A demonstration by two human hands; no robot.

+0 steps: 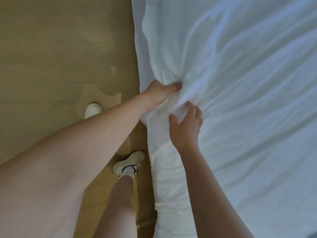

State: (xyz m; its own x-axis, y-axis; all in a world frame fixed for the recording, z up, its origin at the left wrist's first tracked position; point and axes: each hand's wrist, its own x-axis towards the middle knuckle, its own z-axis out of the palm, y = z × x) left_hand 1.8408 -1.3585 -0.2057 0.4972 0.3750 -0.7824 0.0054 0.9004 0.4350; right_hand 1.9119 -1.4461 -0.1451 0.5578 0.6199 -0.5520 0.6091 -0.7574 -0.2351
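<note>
A white bed sheet (240, 66) covers the bed on the right half of the view, wrinkled and bunched at its left edge. My left hand (161, 91) grips a gathered fold of the sheet at that edge, its fingers buried in the cloth. Just below it, my right hand (186, 126) lies on the bunched sheet with thumb spread and fingertips curling into a crease; whether it pinches the cloth is unclear.
A tan wooden floor (60, 57) fills the left half. My two feet in pale sneakers (127, 164) stand on it close to the bed's side, the other shoe (93, 109) farther left. The sheet hangs down the bed's side (164, 194).
</note>
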